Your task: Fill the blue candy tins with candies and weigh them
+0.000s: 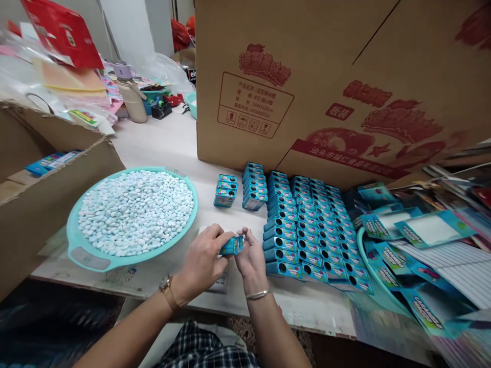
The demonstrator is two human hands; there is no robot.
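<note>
A small blue candy box (230,247) is held on its side between my two hands, above the table. My left hand (204,259), with a watch on its wrist, pinches the box between thumb and fingers. At the box's other end, my right hand (251,255) has its fingers curled against it; a bracelet circles that wrist. Partly hidden beneath my hands is a flat white device (220,284). To the left stands a turquoise basin (111,263) full of pale blue and white candies (136,214). Similar upright boxes (225,197) stand just beyond my hands.
Tight rows of blue boxes (307,230) stand to the right. Flat unfolded cartons (425,266) heap over another turquoise basin (378,278). A big cardboard carton (276,117) walls off the back; an open carton (57,179) is at left. A thermos (131,97) stands behind.
</note>
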